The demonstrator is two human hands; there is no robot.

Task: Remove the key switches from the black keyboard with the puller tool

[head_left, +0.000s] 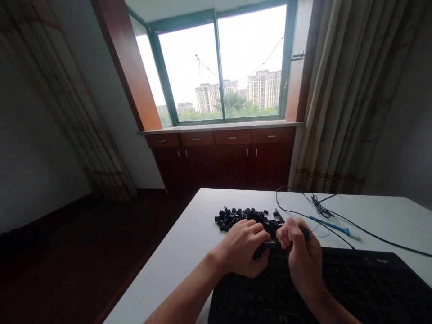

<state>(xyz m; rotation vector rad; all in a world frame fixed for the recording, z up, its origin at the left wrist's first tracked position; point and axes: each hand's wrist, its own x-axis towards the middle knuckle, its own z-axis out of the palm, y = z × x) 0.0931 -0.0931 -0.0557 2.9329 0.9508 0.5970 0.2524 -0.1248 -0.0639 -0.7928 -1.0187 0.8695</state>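
Observation:
A black keyboard lies on the white table under both forearms. My left hand is closed above its upper left part, thumb and fingers around a dark piece whose kind I cannot make out. Close by on the right, my right hand is wrapped around a dark-handled tool. Thin wire loops stick out to the right of its handle; the fingers hide the rest. Between the hands, the dark piece and the tool come close, and whether they touch is unclear. Behind the left hand lies a pile of black keycaps.
A blue-handled brush lies right of the hands. A thin black cable, partly coiled, runs across the white table. Beyond the table stand a red-brown cabinet, a window and curtains.

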